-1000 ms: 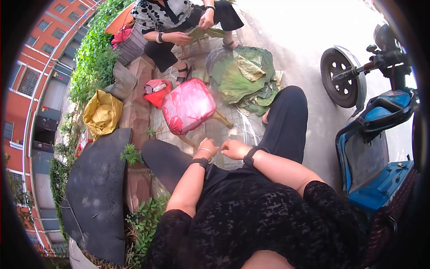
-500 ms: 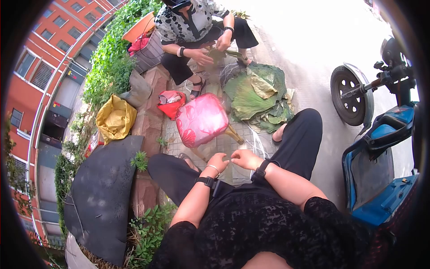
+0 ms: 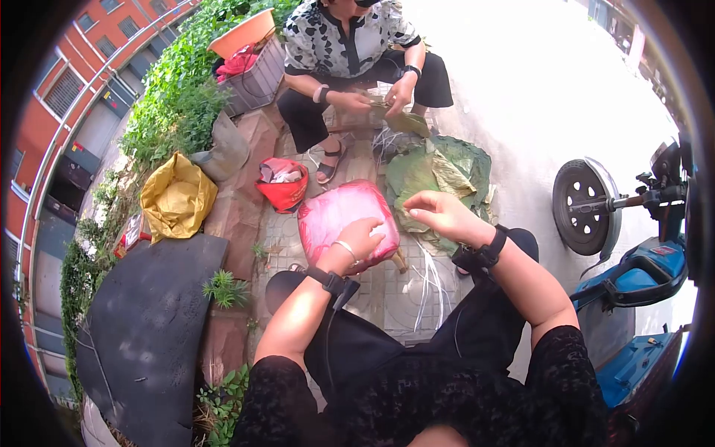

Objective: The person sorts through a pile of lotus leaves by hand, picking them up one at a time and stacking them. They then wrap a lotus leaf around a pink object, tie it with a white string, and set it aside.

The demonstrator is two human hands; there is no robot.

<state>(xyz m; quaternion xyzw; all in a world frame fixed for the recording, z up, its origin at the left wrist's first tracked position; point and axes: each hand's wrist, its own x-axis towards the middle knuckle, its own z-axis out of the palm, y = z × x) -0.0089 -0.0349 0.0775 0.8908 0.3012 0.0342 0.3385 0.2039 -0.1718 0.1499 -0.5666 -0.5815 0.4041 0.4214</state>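
My left hand (image 3: 360,240) is over the front part of a stool (image 3: 339,205) with a pink plastic-wrapped seat. Its fingers are curled together, and whatever lies between them is too small to make out. Farther right, my right hand (image 3: 449,217) hovers in front of a pile of large green leaves (image 3: 417,175), thumb and fingers apart with nothing visible between them. White strings (image 3: 428,287) trail over the paving below the pile. Opposite me, a seated person (image 3: 350,45) handles a folded green leaf (image 3: 406,121) with both hands.
Left of the stool is a red bag (image 3: 283,186). A yellow sack (image 3: 177,197) and a dark board (image 3: 145,320) lie by the stone edging (image 3: 242,201). Behind stands a grey crate (image 3: 257,78) with an orange basin (image 3: 244,33). A blue scooter (image 3: 633,276) stands at right.
My hands, formerly fingertip to fingertip near my lap, have separated and moved forward, left over the stool, right towards the leaves. The person's leaf has shifted. My view has tilted.
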